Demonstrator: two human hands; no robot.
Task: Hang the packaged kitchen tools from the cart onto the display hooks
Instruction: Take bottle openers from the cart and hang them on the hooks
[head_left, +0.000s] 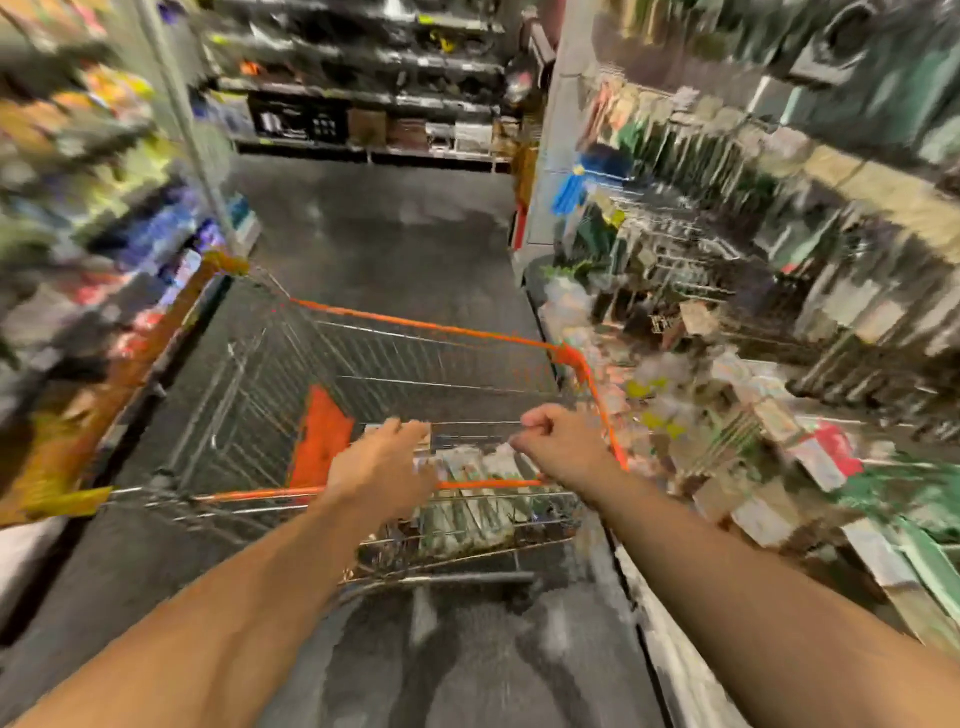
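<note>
Hands over orange-rimmed wire shopping cart (415, 332): left hand (384, 467) reaches onto blurred packaged kitchen tools (467, 514), grip unclear; right hand (558, 441) clenched, contents unclear.

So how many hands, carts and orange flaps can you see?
Hands: 2, the left hand reaching over the packs and the right hand curled in a fist.
Carts: 1, the cart.
Orange flaps: 1, the flap inside the cart.
Total: 4. The packs are too blurred to count.

Packages (467, 514) in cart (431, 327) (hooks (670, 260) right)
</note>
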